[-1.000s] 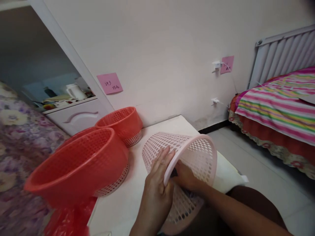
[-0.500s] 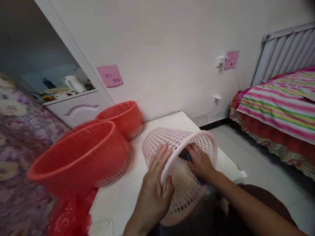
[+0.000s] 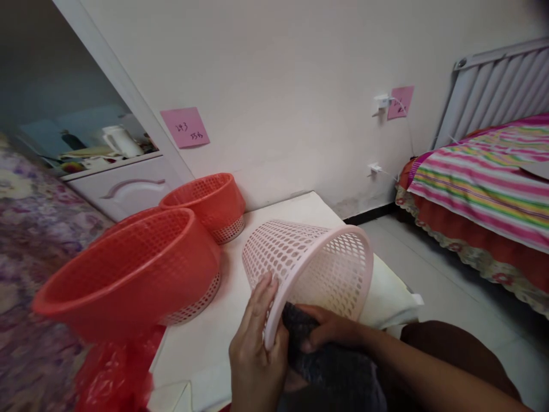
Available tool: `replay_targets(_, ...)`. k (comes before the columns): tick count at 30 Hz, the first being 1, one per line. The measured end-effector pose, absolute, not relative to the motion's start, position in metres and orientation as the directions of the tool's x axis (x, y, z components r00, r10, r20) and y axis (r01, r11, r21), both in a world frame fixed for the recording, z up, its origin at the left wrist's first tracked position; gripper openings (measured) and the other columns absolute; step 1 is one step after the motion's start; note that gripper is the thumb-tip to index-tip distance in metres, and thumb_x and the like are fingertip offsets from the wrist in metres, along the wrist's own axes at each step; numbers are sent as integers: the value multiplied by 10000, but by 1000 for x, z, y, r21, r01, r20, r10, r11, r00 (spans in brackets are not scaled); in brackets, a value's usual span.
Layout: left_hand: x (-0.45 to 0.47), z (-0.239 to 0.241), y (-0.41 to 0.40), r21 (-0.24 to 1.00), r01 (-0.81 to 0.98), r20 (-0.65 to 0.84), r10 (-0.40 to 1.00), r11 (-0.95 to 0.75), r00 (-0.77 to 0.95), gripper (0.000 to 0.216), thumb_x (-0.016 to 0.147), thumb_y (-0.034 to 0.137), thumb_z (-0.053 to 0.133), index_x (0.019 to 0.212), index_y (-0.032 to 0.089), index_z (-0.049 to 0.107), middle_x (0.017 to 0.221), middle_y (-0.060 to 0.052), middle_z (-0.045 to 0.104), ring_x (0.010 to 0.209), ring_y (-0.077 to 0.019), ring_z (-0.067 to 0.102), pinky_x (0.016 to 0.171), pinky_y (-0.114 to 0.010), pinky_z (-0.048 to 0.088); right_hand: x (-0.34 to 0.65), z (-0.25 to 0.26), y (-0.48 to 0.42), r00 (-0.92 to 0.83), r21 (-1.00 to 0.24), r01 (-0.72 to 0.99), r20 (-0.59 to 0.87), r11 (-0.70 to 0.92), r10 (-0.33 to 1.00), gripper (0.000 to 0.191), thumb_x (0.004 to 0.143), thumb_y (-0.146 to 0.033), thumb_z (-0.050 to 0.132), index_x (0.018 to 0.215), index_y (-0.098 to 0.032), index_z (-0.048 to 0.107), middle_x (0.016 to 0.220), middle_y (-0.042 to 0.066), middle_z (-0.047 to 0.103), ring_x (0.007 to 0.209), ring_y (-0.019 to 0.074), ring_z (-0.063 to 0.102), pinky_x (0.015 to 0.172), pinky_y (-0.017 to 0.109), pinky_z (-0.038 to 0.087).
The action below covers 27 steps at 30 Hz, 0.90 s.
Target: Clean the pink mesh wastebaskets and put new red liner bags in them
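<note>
A pale pink perforated plastic basket lies tipped on its side on the white table, its mouth turned toward me and to the right. My left hand grips the rim at the near left, fingers outside and thumb inside. In my right hand is a dark grey cloth, pressed at the lower part of the rim close to my left thumb. The cloth's lower end hangs down toward my lap. Some of the right fingers are hidden by the cloth.
Several red plastic baskets stand at the left of the white table, above a red plastic bag. Behind is a wall with pink notes and plugged-in chargers. A bed stands at the right.
My right hand has come out of the basket's inside with the cloth, down to the near rim. My left hand has slid lower along the rim, and the basket has turned slightly.
</note>
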<state>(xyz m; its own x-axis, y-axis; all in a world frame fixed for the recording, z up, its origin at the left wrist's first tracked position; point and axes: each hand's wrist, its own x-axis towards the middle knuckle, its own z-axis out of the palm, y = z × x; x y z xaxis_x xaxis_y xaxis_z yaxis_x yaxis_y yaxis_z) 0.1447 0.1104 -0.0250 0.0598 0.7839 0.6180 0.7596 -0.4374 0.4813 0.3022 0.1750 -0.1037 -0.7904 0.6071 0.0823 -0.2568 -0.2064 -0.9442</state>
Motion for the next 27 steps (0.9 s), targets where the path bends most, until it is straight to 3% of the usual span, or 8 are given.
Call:
replay_targets(2, 145, -25, 107, 492, 780, 569, 821, -387, 49, 578, 892, 131, 512, 1440, 276, 400, 1475, -75, 520, 1361, -220, 495, 1128, -414, 425, 317, -94, 183, -661, -986, -151, 153, 69, 734, 543, 627, -243, 703, 1162, -199, 627, 1074, 32, 655, 1022, 257, 589, 941, 392, 450)
replay_targets(5, 146, -27, 107, 492, 775, 560, 826, -397, 68, 571, 903, 165, 517, 1446, 251, 364, 1512, -108, 469, 1406, -239, 436, 1137, -455, 408, 343, -88, 198, -349, -826, 358, 313, 435, 883, 629, 675, -105, 564, 1297, -197, 548, 1243, 102, 574, 1195, 290, 507, 1008, 440, 415)
replay_targets(10, 147, -54, 109, 505, 749, 602, 797, -428, 50, 609, 922, 170, 490, 1492, 299, 322, 1571, -93, 366, 1463, -253, 333, 1172, -510, 334, 356, -104, 206, -223, -402, 884, 89, 240, 971, 581, 723, -53, 504, 1286, -188, 552, 1283, 161, 513, 1170, 344, 512, 850, 451, 477)
replay_targets(14, 156, -88, 105, 673, 639, 538, 839, -372, -78, 654, 947, 166, 432, 1543, 321, 211, 1643, -48, 243, 1507, -236, 228, 1216, -469, 258, 330, -124, 192, -343, -619, 744, -29, 253, 939, 487, 687, -139, 579, 1174, -149, 572, 1204, 156, 545, 1038, 304, 585, 871, 440, 466)
replay_targets(17, 160, -96, 103, 730, 569, 544, 826, -378, -149, 679, 929, 125, 425, 1536, 351, 223, 1652, -3, 225, 1512, -223, 206, 1231, -459, 222, 309, -123, 177, -552, -965, 247, -69, 84, 831, 436, 610, -193, 626, 1042, -180, 571, 983, 54, 616, 940, 253, 591, 850, 381, 468)
replay_targets(21, 151, -70, 108, 707, 611, 542, 828, -356, -145, 741, 851, 34, 424, 1501, 374, 323, 1613, 35, 325, 1484, -215, 292, 1223, -464, 247, 303, -101, 171, -748, -926, -241, -13, -290, 664, 450, 612, -276, 682, 1041, -202, 569, 848, -10, 618, 813, 215, 587, 773, 350, 475)
replay_targets(24, 140, -39, 115, 606, 691, 562, 827, -393, -23, 737, 826, 24, 446, 1470, 377, 392, 1574, 54, 398, 1454, -196, 356, 1211, -424, 288, 314, -87, 180, -598, -985, -145, 160, 89, 785, 470, 620, -203, 660, 1086, -188, 603, 985, 30, 635, 942, 242, 585, 889, 393, 466)
replay_targets(27, 137, -17, 124, 520, 730, 585, 808, -444, 74, 762, 788, -6, 454, 1456, 360, 425, 1564, 60, 415, 1441, -165, 376, 1203, -362, 302, 331, -84, 194, -312, -790, 349, 409, 504, 857, 622, 649, -80, 541, 1263, -177, 555, 1219, 110, 565, 1163, 278, 507, 991, 433, 429)
